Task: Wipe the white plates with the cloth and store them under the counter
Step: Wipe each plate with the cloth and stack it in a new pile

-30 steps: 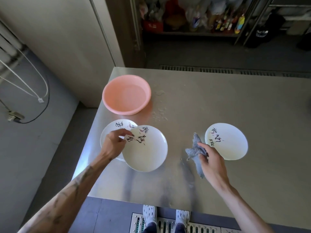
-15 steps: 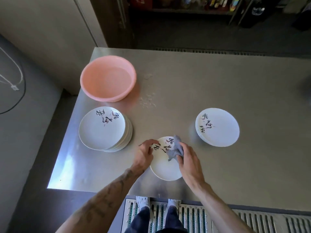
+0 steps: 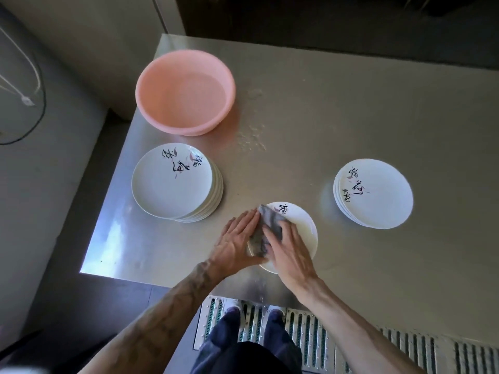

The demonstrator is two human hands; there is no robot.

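Note:
One white plate [image 3: 301, 228] with black brush writing sits near the front edge of the steel counter [image 3: 337, 112]. My left hand [image 3: 236, 242] grips its left rim, fingers along the far side and thumb at the near side. On the plate's face my right hand [image 3: 290, 253] holds a bunched grey cloth [image 3: 270, 220] and presses it down. A tall stack of white plates [image 3: 172, 182] stands to the left. A lower stack of white plates [image 3: 375, 195] stands to the right.
A pink plastic basin [image 3: 186, 90] sits at the back left of the counter, with water drops [image 3: 251, 136] beside it. The counter's left edge is close to the tall stack. A metal floor grate [image 3: 310, 336] lies under my feet.
My left hand took a plate off the left stack and brought it to the counter's front middle. My right hand carried the cloth onto it and now presses it lower and further left.

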